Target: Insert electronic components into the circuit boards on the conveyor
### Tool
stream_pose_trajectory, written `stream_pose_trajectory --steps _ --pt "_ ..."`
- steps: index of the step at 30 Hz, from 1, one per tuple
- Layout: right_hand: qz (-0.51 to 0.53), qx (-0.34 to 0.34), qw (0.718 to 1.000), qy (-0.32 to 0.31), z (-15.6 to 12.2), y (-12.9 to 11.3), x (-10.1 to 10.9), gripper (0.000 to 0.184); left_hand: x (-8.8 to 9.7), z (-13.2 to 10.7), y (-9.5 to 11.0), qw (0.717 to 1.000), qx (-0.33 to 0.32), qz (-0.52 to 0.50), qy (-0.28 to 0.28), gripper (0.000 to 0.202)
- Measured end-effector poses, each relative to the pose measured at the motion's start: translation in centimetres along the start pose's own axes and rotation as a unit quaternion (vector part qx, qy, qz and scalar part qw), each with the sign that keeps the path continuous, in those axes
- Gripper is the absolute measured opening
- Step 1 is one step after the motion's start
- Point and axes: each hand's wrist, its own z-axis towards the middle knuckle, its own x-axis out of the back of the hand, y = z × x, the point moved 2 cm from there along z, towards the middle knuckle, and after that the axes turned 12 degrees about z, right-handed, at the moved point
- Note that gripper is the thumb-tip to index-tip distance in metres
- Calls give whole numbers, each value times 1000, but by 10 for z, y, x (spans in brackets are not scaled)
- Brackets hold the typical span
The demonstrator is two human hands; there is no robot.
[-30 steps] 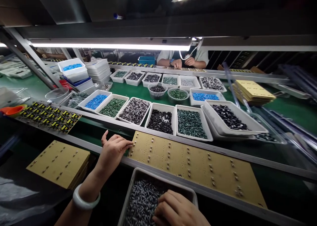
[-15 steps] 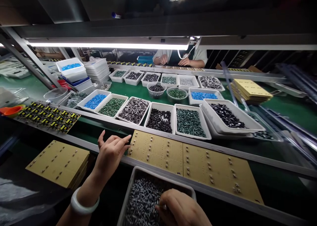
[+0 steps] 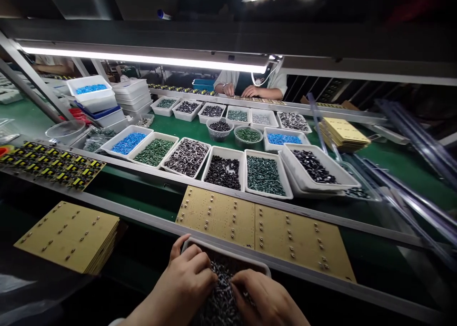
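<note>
A pale tray [image 3: 254, 264] full of small grey capsule-shaped components [image 3: 222, 300] sits low in front of me. My left hand [image 3: 187, 283] is over its left side with most fingers curled and the index finger raised near the rim. My right hand [image 3: 267, 297] reaches in from the right, thumb and fingers pinched down among the components. Whatever either hand's fingertips hold is too small or hidden. Just beyond the tray, two tan circuit boards [image 3: 223, 217] lie side by side on the rail track, dotted with small metallic parts.
A stack of tan boards [image 3: 67, 235] lies at left, near a board with yellow components [image 3: 53, 164]. Past the rail stand bins of black parts [image 3: 224, 172], green parts [image 3: 266, 176] and blue parts [image 3: 128, 143]. Clear plastic tubes [image 3: 400, 202] lie right. A co-worker's hands [image 3: 250, 92] are opposite.
My left hand has moved from the left edge of the boards down to the tray, its fingers curling. My right hand stays in the tray. The whole view has shifted slightly.
</note>
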Motion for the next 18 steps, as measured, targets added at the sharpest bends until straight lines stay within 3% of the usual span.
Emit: stream_pose_trajectory --steps 5,10,14,18 --pt "66 -16 998 14 -11 -3 7 21 -5 0 9 1000 0 11 -11 36" --pt "95 -63 992 49 -21 -1 21 26 8 11 9 994 -102 38 -12 21" --pt "79 -137 973 167 -32 19 60 23 -3 13 6 984 -173 45 2 16" --pt "13 -237 926 293 -55 52 108 19 -26 4 12 990 -105 -10 97 38"
